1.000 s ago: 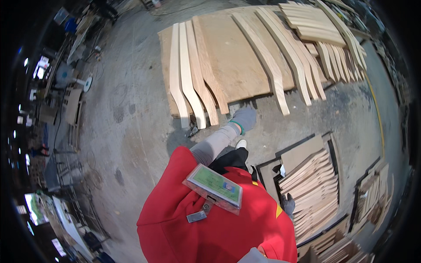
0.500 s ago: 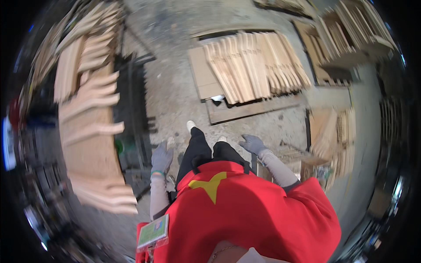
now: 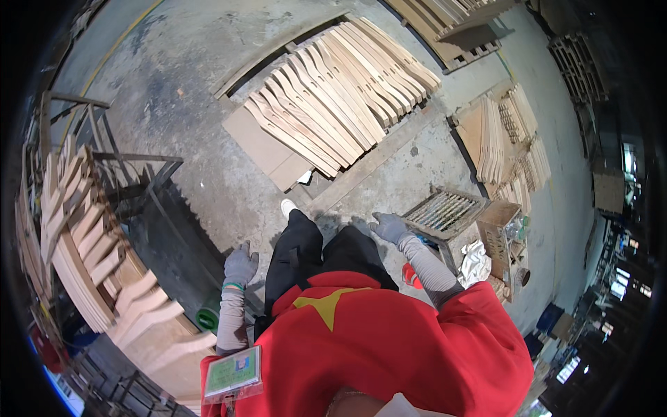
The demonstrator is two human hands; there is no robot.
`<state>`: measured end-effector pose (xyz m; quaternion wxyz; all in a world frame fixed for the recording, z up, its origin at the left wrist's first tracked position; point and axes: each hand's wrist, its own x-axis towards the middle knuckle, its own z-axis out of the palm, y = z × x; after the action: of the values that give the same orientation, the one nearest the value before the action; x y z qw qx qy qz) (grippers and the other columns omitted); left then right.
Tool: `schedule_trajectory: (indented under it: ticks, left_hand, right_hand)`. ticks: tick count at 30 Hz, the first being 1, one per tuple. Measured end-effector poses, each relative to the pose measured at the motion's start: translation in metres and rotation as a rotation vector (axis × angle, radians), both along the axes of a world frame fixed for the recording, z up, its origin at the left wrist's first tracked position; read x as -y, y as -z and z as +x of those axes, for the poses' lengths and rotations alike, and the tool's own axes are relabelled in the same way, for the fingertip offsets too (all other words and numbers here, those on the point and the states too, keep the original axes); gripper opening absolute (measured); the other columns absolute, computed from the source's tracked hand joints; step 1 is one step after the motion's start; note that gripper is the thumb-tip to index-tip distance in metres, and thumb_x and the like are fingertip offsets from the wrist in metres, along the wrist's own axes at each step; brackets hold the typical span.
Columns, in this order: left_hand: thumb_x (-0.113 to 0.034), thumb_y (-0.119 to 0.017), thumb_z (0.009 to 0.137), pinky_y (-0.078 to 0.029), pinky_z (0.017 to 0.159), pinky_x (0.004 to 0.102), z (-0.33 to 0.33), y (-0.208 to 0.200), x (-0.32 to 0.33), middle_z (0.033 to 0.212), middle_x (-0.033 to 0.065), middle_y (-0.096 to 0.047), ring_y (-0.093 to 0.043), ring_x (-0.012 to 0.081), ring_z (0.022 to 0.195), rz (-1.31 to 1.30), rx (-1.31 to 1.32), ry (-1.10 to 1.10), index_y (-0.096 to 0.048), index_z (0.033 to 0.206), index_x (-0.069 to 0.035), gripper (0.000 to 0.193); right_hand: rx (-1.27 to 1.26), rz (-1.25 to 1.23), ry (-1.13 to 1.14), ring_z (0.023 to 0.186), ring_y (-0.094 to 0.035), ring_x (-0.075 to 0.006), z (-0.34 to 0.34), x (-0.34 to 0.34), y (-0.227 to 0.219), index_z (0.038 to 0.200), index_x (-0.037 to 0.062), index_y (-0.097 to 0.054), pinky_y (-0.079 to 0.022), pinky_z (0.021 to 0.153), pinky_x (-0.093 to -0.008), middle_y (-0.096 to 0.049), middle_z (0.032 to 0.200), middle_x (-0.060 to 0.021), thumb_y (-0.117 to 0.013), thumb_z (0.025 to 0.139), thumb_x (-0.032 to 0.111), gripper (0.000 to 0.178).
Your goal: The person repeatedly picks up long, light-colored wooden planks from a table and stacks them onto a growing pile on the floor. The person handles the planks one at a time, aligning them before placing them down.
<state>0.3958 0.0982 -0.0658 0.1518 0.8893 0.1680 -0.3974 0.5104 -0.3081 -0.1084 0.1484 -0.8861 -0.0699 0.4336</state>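
Note:
My left hand point(image 3: 240, 267), in a grey glove, hangs beside my left thigh. Its fingers are apart and hold nothing. My right hand point(image 3: 389, 227), gloved the same way, is held out to the right of my legs, fingers loosely spread and empty. Closest to it is a worn box with a slatted top point(image 3: 445, 212), which it does not visibly touch. Ahead of me, long curved wooden pieces point(image 3: 333, 90) lie side by side on a low pallet, with a cardboard sheet point(image 3: 267, 146) under their left end.
At left stands a rack with a board carrying curved wooden parts point(image 3: 142, 306), its dark metal frame point(image 3: 139, 157) jutting out. To the right, stacked wooden pieces point(image 3: 493, 142) sit beyond a wooden crate point(image 3: 497, 219) and a white cloth point(image 3: 475, 262). A pallet point(image 3: 578, 66) stands farther right.
My view has swung to the right, so the left rack sits lower and the box beside my right hand shows more fully. My legs have shifted in a step. Both hands stay empty.

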Motion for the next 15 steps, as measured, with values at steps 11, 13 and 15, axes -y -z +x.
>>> schedule_trajectory:
  ticks: [11, 13, 15]
  left_hand:
    - [-0.034, -0.051, 0.085, -0.048, 0.081, 0.0458, 0.124, 0.069, -0.020, 0.108, 0.0223, -0.061, -0.060, 0.0378, 0.094, -0.131, 0.222, 0.084, -0.050, 0.127, -0.006, 0.050]
    - [-0.034, -0.052, 0.085, -0.048, 0.078, 0.0463, 0.123, 0.083, -0.004, 0.104, 0.0227, -0.062, -0.061, 0.0382, 0.090, -0.179, 0.210, 0.054, -0.051, 0.125, -0.005, 0.050]
    - [-0.034, -0.053, 0.084, -0.049, 0.074, 0.0477, 0.123, 0.091, 0.017, 0.098, 0.0229, -0.064, -0.062, 0.0385, 0.084, -0.184, 0.168, 0.051, -0.053, 0.123, -0.004, 0.048]
  right_hand:
    - [0.140, 0.113, 0.621, 0.110, -0.056, -0.0352, 0.073, 0.003, 0.082, 0.144, -0.0001, -0.019, -0.045, 0.092, -0.0392, -0.049, 0.128, -0.0270, -0.072, 0.071, 0.035, 0.097]
    - [-0.207, 0.376, 1.177, 0.116, -0.049, -0.0379, 0.109, 0.001, 0.100, 0.145, 0.0026, -0.013, -0.052, 0.078, -0.0438, -0.046, 0.129, -0.0273, -0.075, 0.074, 0.036, 0.100]
    - [-0.315, 0.474, 1.394, 0.110, -0.052, -0.0365, 0.136, 0.019, 0.146, 0.145, 0.0028, -0.014, -0.054, 0.071, -0.0439, -0.046, 0.125, -0.0239, -0.073, 0.076, 0.037, 0.096]
